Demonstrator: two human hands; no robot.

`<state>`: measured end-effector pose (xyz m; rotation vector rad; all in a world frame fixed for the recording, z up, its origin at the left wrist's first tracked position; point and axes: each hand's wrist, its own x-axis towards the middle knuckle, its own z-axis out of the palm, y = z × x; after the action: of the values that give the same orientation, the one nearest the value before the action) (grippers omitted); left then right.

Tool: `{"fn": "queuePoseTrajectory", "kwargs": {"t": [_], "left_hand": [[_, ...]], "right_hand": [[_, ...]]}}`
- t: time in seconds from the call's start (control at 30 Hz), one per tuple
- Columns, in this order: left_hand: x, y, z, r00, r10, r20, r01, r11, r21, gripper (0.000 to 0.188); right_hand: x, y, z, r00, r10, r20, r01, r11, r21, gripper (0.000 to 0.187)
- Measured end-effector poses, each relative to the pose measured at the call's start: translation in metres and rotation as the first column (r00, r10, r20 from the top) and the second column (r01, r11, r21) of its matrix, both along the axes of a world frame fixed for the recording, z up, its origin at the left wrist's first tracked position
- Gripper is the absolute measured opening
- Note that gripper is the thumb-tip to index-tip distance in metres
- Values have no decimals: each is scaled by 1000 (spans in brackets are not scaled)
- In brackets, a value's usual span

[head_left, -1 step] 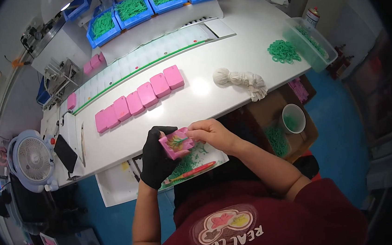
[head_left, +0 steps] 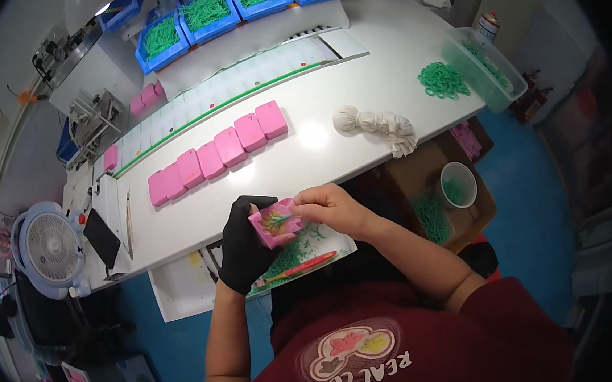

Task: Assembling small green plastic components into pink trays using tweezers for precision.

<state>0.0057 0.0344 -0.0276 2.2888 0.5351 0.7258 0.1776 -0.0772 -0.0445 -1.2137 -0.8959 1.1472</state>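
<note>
Black-gloved left hand (head_left: 242,246) grasping hollow pink block (head_left: 270,241); bare right hand (head_left: 331,208) pinching branched green piece (head_left: 282,220) sitting inside, not yet out.

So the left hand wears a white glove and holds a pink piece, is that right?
Not quite: the head view shows that the left hand wears a black glove, not a white one. It does hold a pink piece.

White lettering (head_left: 357,378) runs across the maroon shirt (head_left: 471,336).
</note>
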Motion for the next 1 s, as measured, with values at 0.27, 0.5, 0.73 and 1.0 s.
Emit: {"fn": "queuePoseTrajectory", "kwargs": {"t": [0.27, 0.5, 0.73, 1.0], "left_hand": [[0, 2, 0, 997, -68, 24, 68, 998, -6, 63], [-8, 7, -7, 994, -106, -37, 108, 992, 60, 61], [-31, 21, -13, 991, -73, -111, 76, 997, 22, 60], [-21, -3, -3, 984, -85, 155, 92, 995, -38, 53]], "right_hand": [[9, 1, -4, 973, 78, 216, -75, 997, -20, 21], [-4, 7, -9, 883, 36, 468, -16, 999, -47, 14], [-8, 2, -16, 902, 141, 407, -192, 978, 86, 22], [-19, 13, -6, 947, 175, 270, -195, 980, 48, 26]]}}
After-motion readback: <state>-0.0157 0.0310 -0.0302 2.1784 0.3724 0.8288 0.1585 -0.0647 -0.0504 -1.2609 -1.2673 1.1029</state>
